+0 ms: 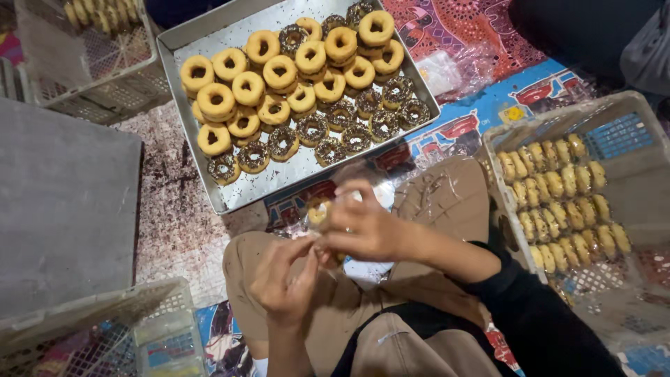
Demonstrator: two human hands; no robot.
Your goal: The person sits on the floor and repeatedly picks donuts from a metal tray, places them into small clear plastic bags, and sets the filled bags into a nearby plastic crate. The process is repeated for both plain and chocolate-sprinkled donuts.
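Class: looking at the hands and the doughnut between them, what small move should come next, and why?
Probably close the clear bag: both hands, left hand and right hand, pinch it around one doughnut, and wrapped ones already fill the crate.

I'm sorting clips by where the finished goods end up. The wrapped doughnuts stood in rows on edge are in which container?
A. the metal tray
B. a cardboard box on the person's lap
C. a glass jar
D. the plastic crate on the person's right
D: the wrapped doughnuts stand in rows in the plastic crate at right, while the metal tray holds unwrapped ones lying flat.
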